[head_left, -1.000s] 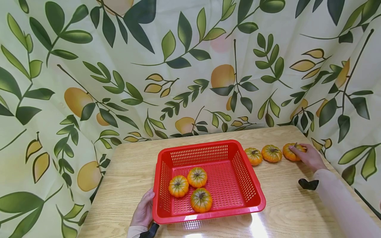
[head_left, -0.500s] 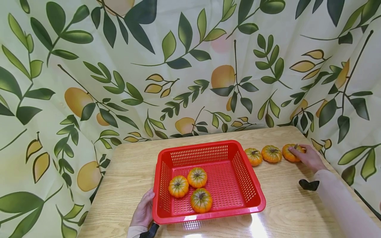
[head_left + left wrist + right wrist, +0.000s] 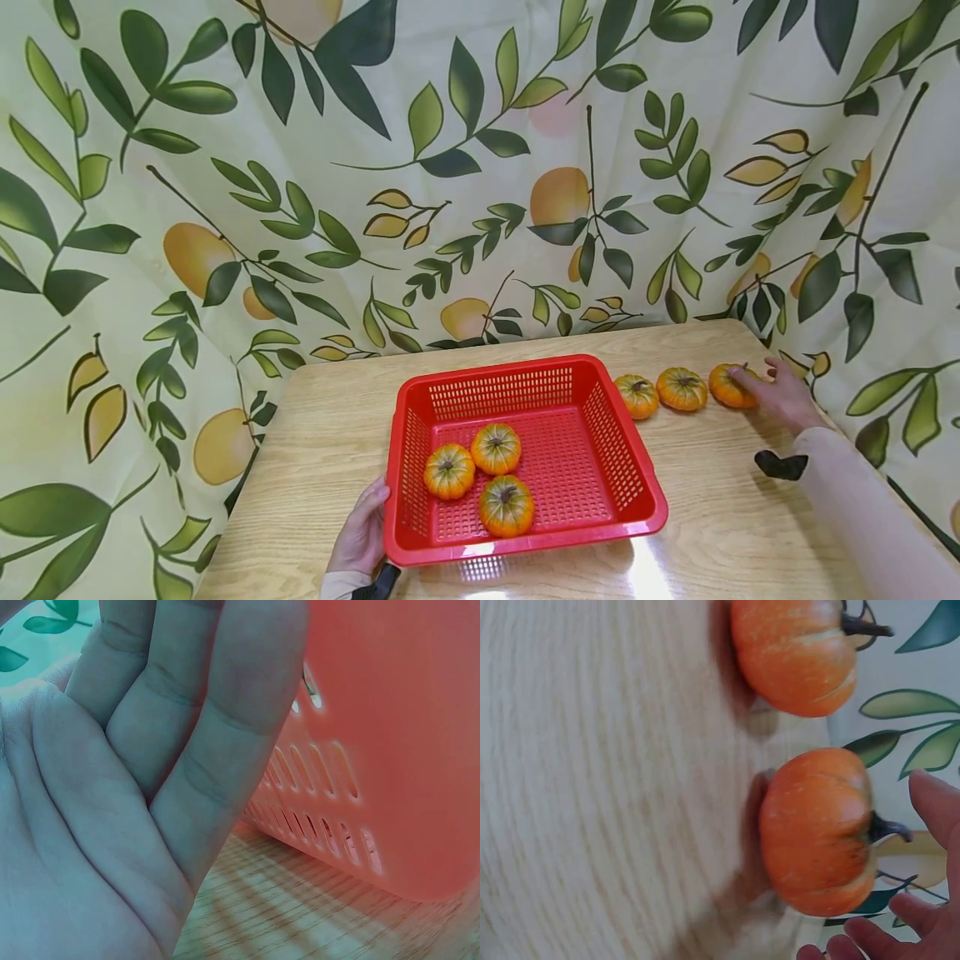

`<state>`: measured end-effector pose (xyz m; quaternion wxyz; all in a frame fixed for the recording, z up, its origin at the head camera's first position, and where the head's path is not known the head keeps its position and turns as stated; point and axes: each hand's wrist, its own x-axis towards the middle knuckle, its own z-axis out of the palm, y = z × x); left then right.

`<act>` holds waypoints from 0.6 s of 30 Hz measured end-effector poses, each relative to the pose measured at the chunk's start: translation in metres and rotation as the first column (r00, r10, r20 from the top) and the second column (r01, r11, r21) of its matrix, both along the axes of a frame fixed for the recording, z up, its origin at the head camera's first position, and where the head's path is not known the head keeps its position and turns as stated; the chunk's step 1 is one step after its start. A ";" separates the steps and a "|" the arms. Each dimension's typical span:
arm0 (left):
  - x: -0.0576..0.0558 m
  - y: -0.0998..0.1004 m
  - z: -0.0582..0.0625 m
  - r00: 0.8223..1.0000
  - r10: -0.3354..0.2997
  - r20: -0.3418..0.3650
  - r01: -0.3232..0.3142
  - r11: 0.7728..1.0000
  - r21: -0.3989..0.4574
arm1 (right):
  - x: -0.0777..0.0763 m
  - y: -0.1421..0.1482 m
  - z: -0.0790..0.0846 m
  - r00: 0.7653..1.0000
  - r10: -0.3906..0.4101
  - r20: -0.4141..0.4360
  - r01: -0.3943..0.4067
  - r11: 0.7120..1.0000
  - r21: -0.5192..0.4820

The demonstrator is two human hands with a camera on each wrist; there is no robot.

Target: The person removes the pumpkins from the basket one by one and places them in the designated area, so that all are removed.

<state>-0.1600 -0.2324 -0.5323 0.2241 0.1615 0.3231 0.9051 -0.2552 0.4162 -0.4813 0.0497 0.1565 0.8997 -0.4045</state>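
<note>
A red plastic basket [image 3: 600, 521] with slotted walls holds three small orange pumpkins, one of them a front pumpkin [image 3: 506, 506]. My left hand [image 3: 362, 529] rests against the basket's left side; in the left wrist view its fingers [image 3: 232, 712] lie fairly straight along the outer wall, thumb unseen. My right hand [image 3: 789, 400] is beside the rightmost pumpkin [image 3: 731, 387] of a row on the table. In the right wrist view, the fingers and thumb are spread around the stem side of that pumpkin [image 3: 817, 832], with a gap showing between.
Two more pumpkins sit in the row between basket and right hand, a middle pumpkin [image 3: 682, 389] and a left pumpkin [image 3: 637, 396] close against the basket's right rim. The wooden table [image 3: 322, 417] ends behind at a leaf-patterned cloth [image 3: 465, 208].
The right hand's fingers have spread and let go of the rightmost pumpkin, which lies slightly left of where it was. The left hand and basket hold still.
</note>
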 end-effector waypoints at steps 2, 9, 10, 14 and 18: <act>0.000 0.000 0.000 1.000 -0.004 -0.010 0.004 1.000 -0.001 | -0.001 0.000 0.003 1.000 -0.009 -0.022 0.009 1.000 0.009; -0.001 -0.001 -0.001 0.999 -0.017 -0.043 0.017 1.000 -0.007 | -0.002 -0.008 0.020 0.991 0.011 -0.135 -0.011 1.000 0.000; -0.001 -0.001 -0.001 0.999 -0.018 -0.044 0.018 1.000 -0.009 | -0.001 -0.010 0.024 0.989 0.013 -0.149 -0.014 1.000 -0.003; -0.001 -0.001 -0.001 0.999 -0.018 -0.039 0.018 1.000 -0.014 | -0.002 -0.021 0.038 0.978 0.036 -0.206 -0.038 0.999 -0.009; 0.000 -0.001 -0.001 0.999 -0.014 -0.033 0.014 1.000 -0.014 | -0.005 -0.035 0.052 0.961 0.096 -0.261 -0.100 0.995 -0.002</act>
